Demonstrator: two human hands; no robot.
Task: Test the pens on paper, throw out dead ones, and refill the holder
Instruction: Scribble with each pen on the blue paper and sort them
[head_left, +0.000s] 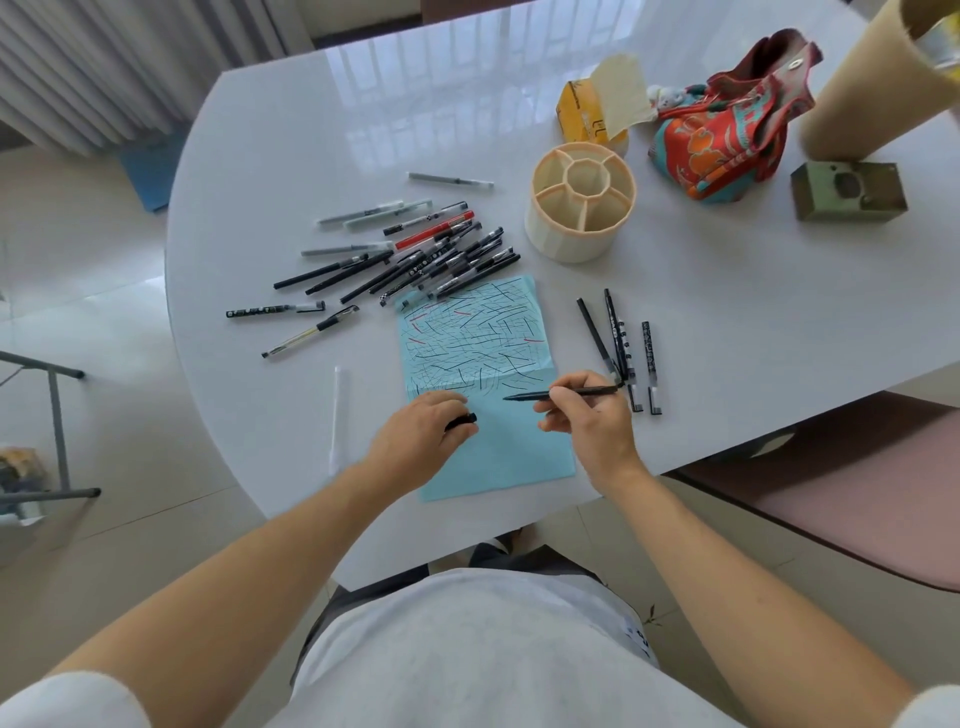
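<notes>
Table (270, 156), white and glossy, on pale tiles; right hand (592, 421) pinches pen (561, 393), left hand (421, 431) grips cap (462, 422).

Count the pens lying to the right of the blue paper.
3: one slanted, one beside it crossing near the bottom, and one apart, farthest right. The held pen isn't counted.

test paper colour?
Light blue paper, upper part covered in black strokes plus a few red; head view.
</notes>
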